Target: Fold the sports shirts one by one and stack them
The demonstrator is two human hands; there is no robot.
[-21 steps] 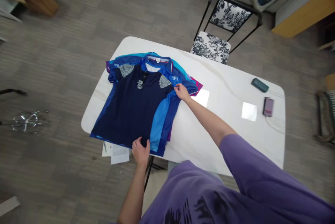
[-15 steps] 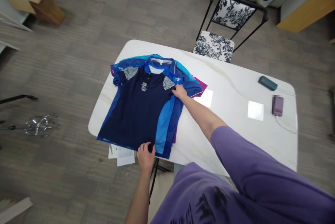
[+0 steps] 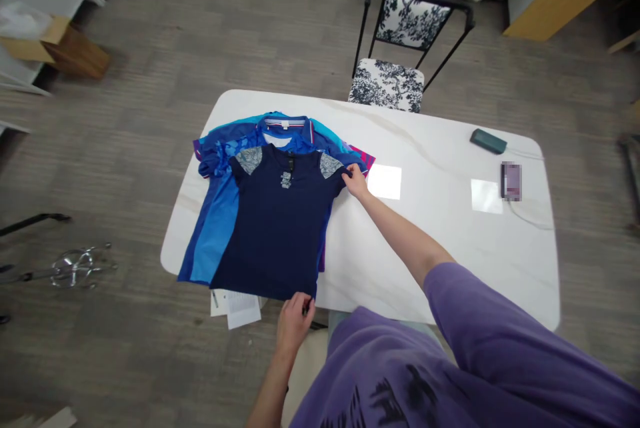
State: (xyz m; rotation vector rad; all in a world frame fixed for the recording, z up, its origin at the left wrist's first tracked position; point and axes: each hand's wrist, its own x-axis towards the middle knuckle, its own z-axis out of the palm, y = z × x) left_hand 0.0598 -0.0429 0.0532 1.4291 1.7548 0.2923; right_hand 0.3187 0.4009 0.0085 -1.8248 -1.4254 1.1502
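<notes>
A navy T-shirt (image 3: 277, 228) with grey patterned shoulders lies on top of a pile of blue shirts (image 3: 215, 215) at the left end of a white table (image 3: 440, 241). My left hand (image 3: 294, 323) pinches the navy shirt's bottom hem at the table's near edge. My right hand (image 3: 356, 181) grips the end of its right sleeve. The shirt lies flat and spread between both hands, its lower hem hanging just past the table edge.
A dark case (image 3: 488, 141) and a phone (image 3: 511, 181) with a cable lie at the table's right end. A floral chair (image 3: 395, 61) stands behind the table. Papers (image 3: 235, 305) lie on the floor under the near edge. A cardboard box (image 3: 55, 48) sits far left.
Both hands have pulled the navy shirt to the right over the pile, uncovering the lighter blue shirts on its left. The left hand slid right along the hem.
</notes>
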